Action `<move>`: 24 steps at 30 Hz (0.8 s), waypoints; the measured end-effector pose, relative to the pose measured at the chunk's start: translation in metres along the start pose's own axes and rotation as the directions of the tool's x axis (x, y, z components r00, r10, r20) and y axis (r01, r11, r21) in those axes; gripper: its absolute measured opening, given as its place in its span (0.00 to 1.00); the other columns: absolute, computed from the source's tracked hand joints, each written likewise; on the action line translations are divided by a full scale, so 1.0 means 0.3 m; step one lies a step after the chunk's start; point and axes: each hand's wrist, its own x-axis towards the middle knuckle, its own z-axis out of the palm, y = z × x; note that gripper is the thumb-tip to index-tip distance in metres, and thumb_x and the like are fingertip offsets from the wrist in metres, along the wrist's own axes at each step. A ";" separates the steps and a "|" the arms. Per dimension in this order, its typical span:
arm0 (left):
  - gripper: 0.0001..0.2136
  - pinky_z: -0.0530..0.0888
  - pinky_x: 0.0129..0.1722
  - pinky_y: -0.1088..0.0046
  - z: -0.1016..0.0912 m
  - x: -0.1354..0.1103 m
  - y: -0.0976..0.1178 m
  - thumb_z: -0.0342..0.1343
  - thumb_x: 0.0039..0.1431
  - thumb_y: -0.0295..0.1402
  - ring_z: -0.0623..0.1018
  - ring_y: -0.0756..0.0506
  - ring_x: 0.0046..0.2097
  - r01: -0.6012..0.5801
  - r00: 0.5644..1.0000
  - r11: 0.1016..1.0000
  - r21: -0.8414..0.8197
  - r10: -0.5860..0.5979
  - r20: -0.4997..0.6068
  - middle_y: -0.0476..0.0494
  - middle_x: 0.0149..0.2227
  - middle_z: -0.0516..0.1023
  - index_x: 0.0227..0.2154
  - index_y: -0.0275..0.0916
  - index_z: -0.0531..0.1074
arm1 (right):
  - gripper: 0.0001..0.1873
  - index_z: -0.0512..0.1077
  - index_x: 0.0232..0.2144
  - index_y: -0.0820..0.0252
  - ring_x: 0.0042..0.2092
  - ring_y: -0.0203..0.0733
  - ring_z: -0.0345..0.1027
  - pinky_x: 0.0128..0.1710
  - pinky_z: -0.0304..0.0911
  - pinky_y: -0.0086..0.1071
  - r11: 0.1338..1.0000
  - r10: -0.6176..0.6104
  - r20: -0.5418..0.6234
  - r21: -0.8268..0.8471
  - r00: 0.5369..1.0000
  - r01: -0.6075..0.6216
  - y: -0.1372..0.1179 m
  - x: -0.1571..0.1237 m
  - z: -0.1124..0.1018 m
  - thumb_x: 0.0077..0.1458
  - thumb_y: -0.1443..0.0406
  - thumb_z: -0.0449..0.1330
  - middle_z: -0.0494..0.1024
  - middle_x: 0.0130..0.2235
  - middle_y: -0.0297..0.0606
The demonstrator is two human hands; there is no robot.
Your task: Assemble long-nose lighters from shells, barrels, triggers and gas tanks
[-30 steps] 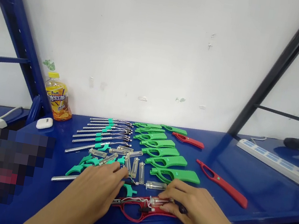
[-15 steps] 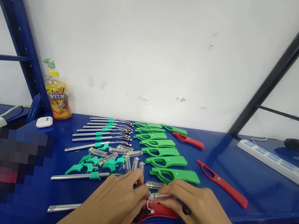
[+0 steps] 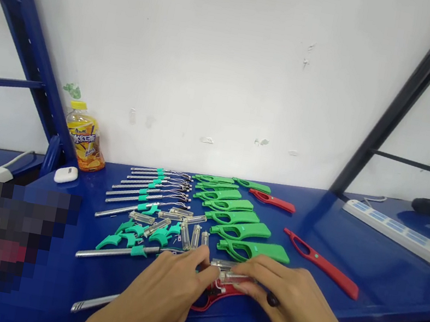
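Both my hands meet over a red lighter shell (image 3: 216,297) lying at the front edge of the blue table (image 3: 349,251). My left hand (image 3: 166,294) covers its left part, fingers curled and pressing down. My right hand (image 3: 282,300) pinches a clear fuel tank (image 3: 231,279) seated in the shell, with a small black piece under its fingers. A metal tube (image 3: 94,303) sticks out to the left from under my left hand.
Green shells (image 3: 240,229) lie in a row, with two red shells (image 3: 322,263) to the right. Metal tubes with wires (image 3: 147,190), teal triggers (image 3: 130,237) and clear tanks (image 3: 190,231) sit left of them. A drink bottle (image 3: 86,138), a white case (image 3: 66,174) and a power strip (image 3: 397,232) stand further back.
My left hand has moved right from the loose parts onto the red shell, bringing a metal tube to it. My right hand stays on the clear tank.
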 end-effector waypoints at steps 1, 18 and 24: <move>0.23 0.76 0.36 0.67 0.004 -0.002 -0.002 0.47 0.67 0.15 0.80 0.42 0.40 -0.001 1.000 1.000 0.007 0.001 -0.009 0.44 0.53 0.75 0.57 0.47 0.70 | 0.14 0.76 0.58 0.43 0.44 0.45 0.82 0.43 0.72 0.35 1.000 -0.003 -0.004 -0.009 1.000 0.003 -0.001 0.001 0.001 0.79 0.58 0.53 0.84 0.49 0.34; 0.08 0.69 0.35 0.67 -0.004 -0.015 -0.023 0.49 0.80 0.35 0.81 0.42 0.44 -0.033 0.982 0.979 -0.199 -0.006 -0.191 0.48 0.51 0.77 0.53 0.49 0.72 | 0.13 0.78 0.56 0.42 0.45 0.41 0.83 0.48 0.75 0.33 0.998 -0.013 -0.143 0.058 0.990 0.021 -0.013 -0.001 -0.006 0.78 0.60 0.55 0.86 0.51 0.32; 0.10 0.68 0.33 0.67 -0.006 -0.022 -0.060 0.45 0.81 0.31 0.80 0.42 0.42 -0.028 0.971 0.990 -0.141 -0.006 -0.239 0.48 0.47 0.77 0.49 0.46 0.72 | 0.12 0.78 0.54 0.46 0.44 0.40 0.83 0.44 0.75 0.31 0.992 -0.065 -0.255 0.086 0.965 0.090 -0.039 0.028 0.029 0.78 0.59 0.55 0.87 0.48 0.33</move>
